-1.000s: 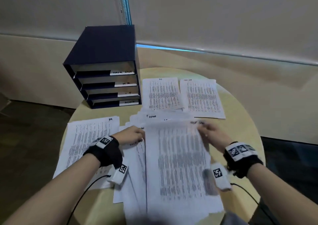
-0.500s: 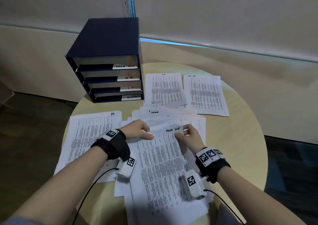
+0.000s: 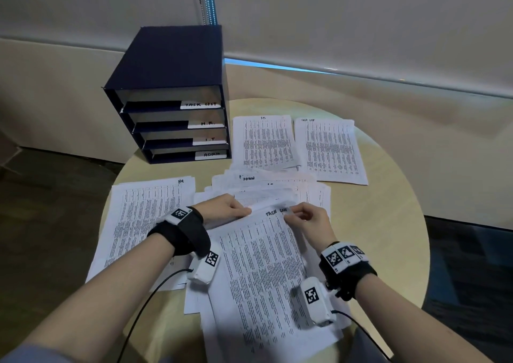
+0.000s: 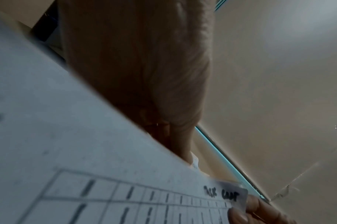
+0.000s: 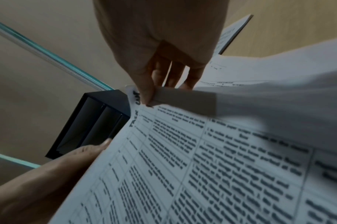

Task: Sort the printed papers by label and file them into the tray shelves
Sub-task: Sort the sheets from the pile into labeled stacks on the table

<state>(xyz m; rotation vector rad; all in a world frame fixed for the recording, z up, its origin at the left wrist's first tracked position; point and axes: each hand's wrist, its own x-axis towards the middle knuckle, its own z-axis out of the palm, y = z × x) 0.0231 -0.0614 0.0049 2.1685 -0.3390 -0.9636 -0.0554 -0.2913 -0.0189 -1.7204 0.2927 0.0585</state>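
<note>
- My right hand (image 3: 311, 223) pinches the far right corner of the top sheet (image 3: 266, 273), thumb and fingers closed right beside its handwritten "TASK LIST" label; the right wrist view shows my thumb (image 5: 144, 84) on the printed face and the other fingers behind the corner.
- My left hand (image 3: 224, 208) lies at the sheet's far left edge, fingers bent onto the papers there; whether it grips one or only presses I cannot tell.
- The sheet runs from both hands back toward me, lying on a loose pile (image 3: 277, 190) in the middle of the round table (image 3: 388, 223).
- A sheet marked "ADMIN" (image 3: 249, 178) peeks out at the pile's far edge.
- Left of the pile lies an HR stack (image 3: 144, 212), under my left forearm.
- Far right lie an I.T. stack (image 3: 263, 143) and, just right of it, a TASK LIST stack (image 3: 330, 148).
- The tray (image 3: 172, 60) stands at the far left of the table, shelves labelled TASK LIST, H.R., I.T. and ADMIN from top to bottom.
</note>
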